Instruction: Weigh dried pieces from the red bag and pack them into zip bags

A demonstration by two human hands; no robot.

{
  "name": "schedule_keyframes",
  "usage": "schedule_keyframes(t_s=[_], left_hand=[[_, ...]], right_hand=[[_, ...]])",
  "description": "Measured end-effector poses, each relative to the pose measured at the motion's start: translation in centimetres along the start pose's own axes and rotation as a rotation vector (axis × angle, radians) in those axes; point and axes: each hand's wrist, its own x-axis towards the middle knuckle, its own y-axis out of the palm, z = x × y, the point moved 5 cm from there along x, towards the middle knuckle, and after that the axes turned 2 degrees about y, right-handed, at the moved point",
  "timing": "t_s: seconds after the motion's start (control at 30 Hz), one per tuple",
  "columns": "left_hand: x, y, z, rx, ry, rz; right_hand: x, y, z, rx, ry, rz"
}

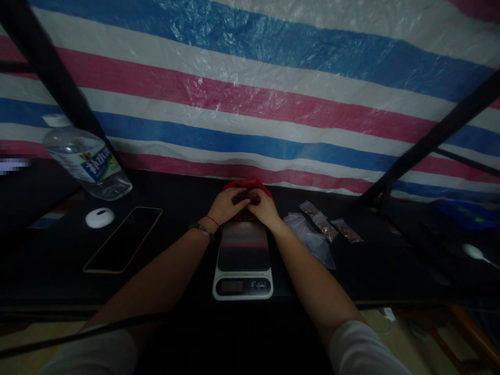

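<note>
My left hand (pixel 228 205) and my right hand (pixel 264 207) meet just beyond a small digital kitchen scale (pixel 242 260) on a dark table. Both have their fingers curled together over something small and brownish, in front of a red bag (pixel 246 184). What the fingers pinch is too dark to name. My left wrist wears a bracelet and a red string. The scale's glossy platform carries nothing.
A phone (pixel 125 238) lies face up left of the scale, with a white round object (pixel 100 217) and a clear water bottle (pixel 88 159) beyond it. Small clear packets (pixel 324 226), some filled with brown bits, lie to the right. A striped tarp (pixel 273 94) hangs behind.
</note>
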Motion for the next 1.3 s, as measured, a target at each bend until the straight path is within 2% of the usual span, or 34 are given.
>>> schedule_keyframes(t_s=[0.07,0.13,0.2,0.27,0.33,0.4,0.6,0.7,0.9,1.07,1.3], left_hand=[[0.0,0.2,0.0,-0.017,-0.031,0.046],[-0.1,0.2,0.1,-0.015,-0.054,0.056],[0.0,-0.3,0.4,0.018,-0.076,0.001],[0.0,-0.9,0.9,0.065,-0.105,-0.087],[0.0,-1.5,1.5,0.099,-0.134,-0.149],[0.0,-1.9,2.0,0.108,-0.159,-0.183],[-0.1,-2.1,3.1,0.117,-0.171,-0.226],[-0.2,-2.1,3.2,0.139,-0.173,-0.23],[-0.2,-2.1,2.6,0.154,-0.123,-0.214],[-0.1,-1.7,2.1,0.149,-0.054,-0.17],[-0.1,-1.5,2.1,0.147,-0.049,-0.139]], right_hand=[[0.0,-0.1,-0.1,0.001,0.013,-0.005],[0.0,0.1,-0.1,0.044,-0.004,0.053],[0.1,0.1,-0.2,0.095,-0.027,0.113],[0.4,-0.3,-0.3,0.068,-0.046,0.107],[0.8,-0.8,-0.3,-0.057,-0.082,0.068],[1.4,-0.8,0.0,-0.221,-0.136,0.092],[3.7,2.2,0.3,-0.582,-0.197,0.371],[4.3,3.2,0.6,-0.658,-0.201,0.437],[4.5,2.8,1.5,-0.614,-0.235,0.419],[4.0,2.4,1.1,-0.536,-0.193,0.396],[3.9,1.5,0.7,-0.614,-0.189,0.385]])
